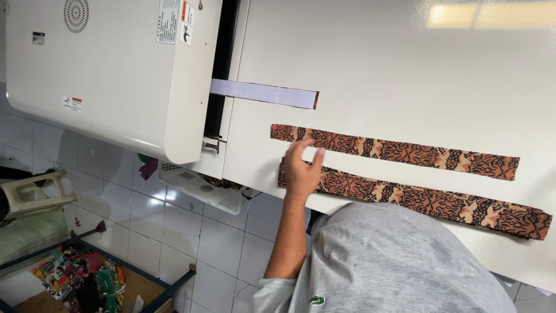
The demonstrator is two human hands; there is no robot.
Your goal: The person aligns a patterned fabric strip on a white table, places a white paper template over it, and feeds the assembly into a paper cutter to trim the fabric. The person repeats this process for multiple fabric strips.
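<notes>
My left hand point(301, 169) lies palm down, fingers spread, on the left end of a long fabric strip point(428, 203) printed in brown, orange and black. That strip runs along the near edge of the white table point(394, 69). A second strip of the same print point(399, 152) lies flat just beyond it, roughly parallel. Further back, a pale lilac strip point(263, 93) sticks out of the slot of a big white machine point(116, 69), one patterned corner showing at its right end. My right hand is out of view. My grey shirt point(394, 261) fills the lower middle.
A white perforated tray point(202, 188) hangs under the table by the machine. On the tiled floor point(174, 232) stand a blue-framed cart with colourful fabric scraps point(81, 278) and a white plastic stool point(29, 194).
</notes>
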